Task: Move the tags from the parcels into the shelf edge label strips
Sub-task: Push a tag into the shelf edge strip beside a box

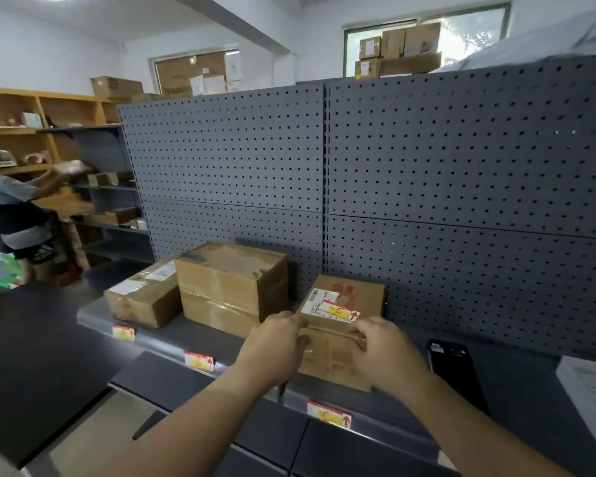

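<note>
Three cardboard parcels stand on the grey shelf [193, 333]: a low one [141, 294] at the left, a tall one [233, 287] in the middle and a small one [348, 297] at the right. A red, yellow and white tag [338, 310] lies on top of the small parcel. My left hand [272, 346] and my right hand [384, 351] both grip that parcel's front edge. Three tags sit in the shelf edge strip, one on the left [123, 332], one in the middle [199, 361] and one on the right [329, 413].
A black phone [456, 370] and white paper sheets [592, 387] lie on the shelf to the right. Grey pegboard [427, 166] backs the shelf. Another person [18, 218] works at wooden shelves on the far left. More boxes are stacked behind the pegboard.
</note>
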`<state>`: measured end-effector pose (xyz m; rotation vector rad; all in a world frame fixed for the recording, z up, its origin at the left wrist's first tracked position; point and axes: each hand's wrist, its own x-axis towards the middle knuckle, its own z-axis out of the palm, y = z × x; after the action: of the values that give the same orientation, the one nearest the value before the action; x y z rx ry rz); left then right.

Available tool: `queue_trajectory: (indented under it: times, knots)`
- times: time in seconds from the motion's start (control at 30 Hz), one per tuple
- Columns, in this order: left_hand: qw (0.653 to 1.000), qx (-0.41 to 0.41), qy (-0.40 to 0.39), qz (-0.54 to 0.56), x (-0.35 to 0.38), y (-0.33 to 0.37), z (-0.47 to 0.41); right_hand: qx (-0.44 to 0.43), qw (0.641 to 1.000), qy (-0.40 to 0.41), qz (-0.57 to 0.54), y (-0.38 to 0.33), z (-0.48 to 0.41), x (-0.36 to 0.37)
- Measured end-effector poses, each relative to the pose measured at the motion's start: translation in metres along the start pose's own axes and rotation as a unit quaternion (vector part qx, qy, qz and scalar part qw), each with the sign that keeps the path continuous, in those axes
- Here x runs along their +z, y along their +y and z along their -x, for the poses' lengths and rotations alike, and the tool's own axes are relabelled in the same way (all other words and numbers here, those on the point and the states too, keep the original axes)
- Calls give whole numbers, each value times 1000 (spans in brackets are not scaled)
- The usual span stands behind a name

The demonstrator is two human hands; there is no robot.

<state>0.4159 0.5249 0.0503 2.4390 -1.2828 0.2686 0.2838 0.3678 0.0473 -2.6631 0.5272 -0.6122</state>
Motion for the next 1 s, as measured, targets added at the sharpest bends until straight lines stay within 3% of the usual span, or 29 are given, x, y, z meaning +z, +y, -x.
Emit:
queue_trajectory:
  times: [0.27, 0.57, 0.77, 1.0]
  knots:
    - [999, 21, -45, -9, 31, -16, -92, 43, 999, 7, 1, 34, -72, 13]
    - [979, 106, -168, -49, 53, -38, -146, 79, 991, -109, 15, 49, -112, 22]
    - [975, 129, -182, -6, 57, -43, -158, 86, 989, -118, 26, 46, -113, 21]
    - [981, 122, -140, 54, 57, -44, -158, 124, 985, -103, -53, 48, -110, 15]
